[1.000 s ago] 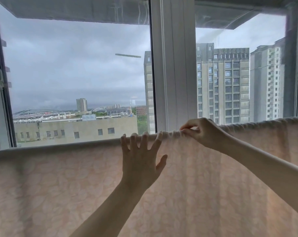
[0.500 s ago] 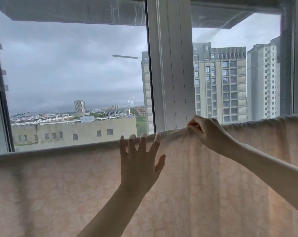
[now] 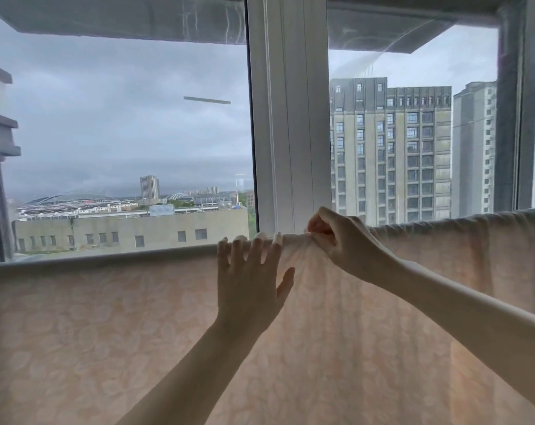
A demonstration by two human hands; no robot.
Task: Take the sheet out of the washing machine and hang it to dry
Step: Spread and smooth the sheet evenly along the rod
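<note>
A pale peach sheet (image 3: 106, 332) with a faint leaf pattern hangs across the whole view, draped over a horizontal line or rod hidden under its top fold. My left hand (image 3: 248, 283) lies flat against the sheet with fingers spread, fingertips at the top fold. Just to its right, my right hand (image 3: 340, 240) pinches a gathered bunch of the sheet at the top edge. Right of that hand the top edge is wrinkled; to the left it lies smooth.
Behind the sheet is a large window with a white centre post (image 3: 290, 118) and a dark frame bar (image 3: 511, 118) on the right. Outside are tall apartment blocks (image 3: 392, 154) and a low building (image 3: 131, 231) under grey sky.
My right hand has slid a little to the right along the top edge, bunching the sheet under its fingers. My left hand stays flat on the sheet in nearly the same place.
</note>
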